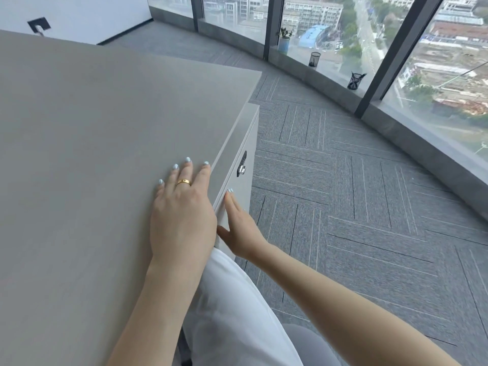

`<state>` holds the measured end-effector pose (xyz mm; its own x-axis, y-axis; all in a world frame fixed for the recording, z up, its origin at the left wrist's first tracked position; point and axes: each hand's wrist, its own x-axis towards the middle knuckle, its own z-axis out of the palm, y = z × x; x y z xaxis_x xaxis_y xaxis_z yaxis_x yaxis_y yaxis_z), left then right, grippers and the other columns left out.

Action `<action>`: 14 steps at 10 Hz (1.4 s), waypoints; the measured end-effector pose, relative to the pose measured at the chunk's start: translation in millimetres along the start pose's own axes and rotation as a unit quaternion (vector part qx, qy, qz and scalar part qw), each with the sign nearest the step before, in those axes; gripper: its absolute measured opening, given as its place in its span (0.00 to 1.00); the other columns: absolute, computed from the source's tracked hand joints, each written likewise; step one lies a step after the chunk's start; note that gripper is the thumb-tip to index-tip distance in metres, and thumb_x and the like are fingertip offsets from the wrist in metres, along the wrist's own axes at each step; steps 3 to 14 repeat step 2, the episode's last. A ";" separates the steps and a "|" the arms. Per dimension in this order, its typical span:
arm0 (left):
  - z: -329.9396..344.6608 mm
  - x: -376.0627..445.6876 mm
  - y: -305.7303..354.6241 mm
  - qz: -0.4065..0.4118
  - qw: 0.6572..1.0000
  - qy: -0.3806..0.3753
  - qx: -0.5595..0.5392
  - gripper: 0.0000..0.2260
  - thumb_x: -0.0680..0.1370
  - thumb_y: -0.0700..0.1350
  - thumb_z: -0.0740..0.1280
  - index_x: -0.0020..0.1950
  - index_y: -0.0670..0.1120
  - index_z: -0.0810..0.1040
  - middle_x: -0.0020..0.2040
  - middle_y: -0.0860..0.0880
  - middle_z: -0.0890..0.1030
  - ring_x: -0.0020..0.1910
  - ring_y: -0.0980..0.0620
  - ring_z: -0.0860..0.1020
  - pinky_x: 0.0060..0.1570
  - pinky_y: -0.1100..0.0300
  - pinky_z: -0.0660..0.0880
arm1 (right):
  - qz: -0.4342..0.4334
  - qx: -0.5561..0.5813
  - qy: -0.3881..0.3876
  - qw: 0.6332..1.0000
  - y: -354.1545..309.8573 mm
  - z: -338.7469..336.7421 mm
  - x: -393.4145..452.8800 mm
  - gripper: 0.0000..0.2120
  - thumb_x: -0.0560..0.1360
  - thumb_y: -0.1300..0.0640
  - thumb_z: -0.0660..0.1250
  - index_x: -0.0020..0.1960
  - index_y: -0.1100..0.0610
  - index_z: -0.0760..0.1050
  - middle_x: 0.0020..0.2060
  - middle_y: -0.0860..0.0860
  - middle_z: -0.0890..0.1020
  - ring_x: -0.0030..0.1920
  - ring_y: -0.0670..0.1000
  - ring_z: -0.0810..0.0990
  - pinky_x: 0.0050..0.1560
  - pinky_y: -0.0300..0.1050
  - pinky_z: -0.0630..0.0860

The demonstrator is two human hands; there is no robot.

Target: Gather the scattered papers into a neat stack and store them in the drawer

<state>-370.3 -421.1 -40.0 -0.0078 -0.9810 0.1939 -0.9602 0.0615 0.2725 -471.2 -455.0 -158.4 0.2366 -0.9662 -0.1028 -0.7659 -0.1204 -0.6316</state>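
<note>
Left hand (pixel 182 215): it lies flat on the grey table (pixel 92 154), palm down, fingers spread and straight. It holds nothing. The fingertips reach close to the right edge of the table top. A gold ring (pixel 184 182) sits on one finger, and the nails are painted pale blue.

Right hand (pixel 239 228): it is open, with the fingers stretched out together and pointing away from the person. The fingers lie flat against the white front of the drawer (pixel 237 180), just below the table edge. It grips nothing; the thumb is spread out to the side.

Drawer: it belongs to a white cabinet that stands under the right side of the table. The front looks shut, level with the cabinet. A small dark lock (pixel 242 164) with a metal part is on the front, farther away than the right hand.

Papers: no sheet shows on the table top or on the floor. I cannot tell where they are.

Table: the top is plain grey. A dark square cable outlet (pixel 39 24) is at its far left corner.

Person: bare forearms, and white clothing (pixel 237 299) over the lap between the two arms.

Floor: grey carpet tiles (pixel 369 207) with thin lines.

Windows: tall glass panes with dark frames curve around the room. On the sill stand two black mesh pen holders (pixel 314 59) and a small plant in a blue pot (pixel 284 40).
</note>
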 end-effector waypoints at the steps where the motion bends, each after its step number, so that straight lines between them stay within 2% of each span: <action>1: 2.8 1.9 -2.2 -0.003 1.000 0.000 0.003 0.23 0.80 0.39 0.53 0.76 0.48 0.60 0.77 0.45 0.60 0.77 0.45 0.57 0.73 0.50 0.54 | -0.006 -0.051 -0.005 0.999 6.5 1.5 2.4 0.38 0.76 0.57 0.62 0.77 0.62 0.42 0.78 0.56 0.47 0.77 0.56 0.50 0.75 0.56 0.50; 2: 3.6 0.6 -2.5 0.003 1.000 0.018 0.016 0.22 0.79 0.39 0.58 0.73 0.46 0.66 0.75 0.42 0.65 0.75 0.42 0.62 0.71 0.47 0.59 | -0.005 -0.083 -0.009 0.997 10.2 -19.2 -2.5 0.35 0.77 0.55 0.61 0.77 0.55 0.46 0.78 0.51 0.48 0.78 0.56 0.46 0.74 0.57 0.42; 14: 3.6 0.6 -2.5 0.003 1.000 0.018 0.016 0.22 0.79 0.39 0.58 0.73 0.46 0.66 0.75 0.42 0.65 0.75 0.42 0.62 0.71 0.47 0.59 | -0.005 -0.083 -0.009 0.997 10.2 -19.2 -2.5 0.35 0.77 0.55 0.61 0.77 0.55 0.46 0.78 0.51 0.48 0.78 0.56 0.46 0.74 0.57 0.42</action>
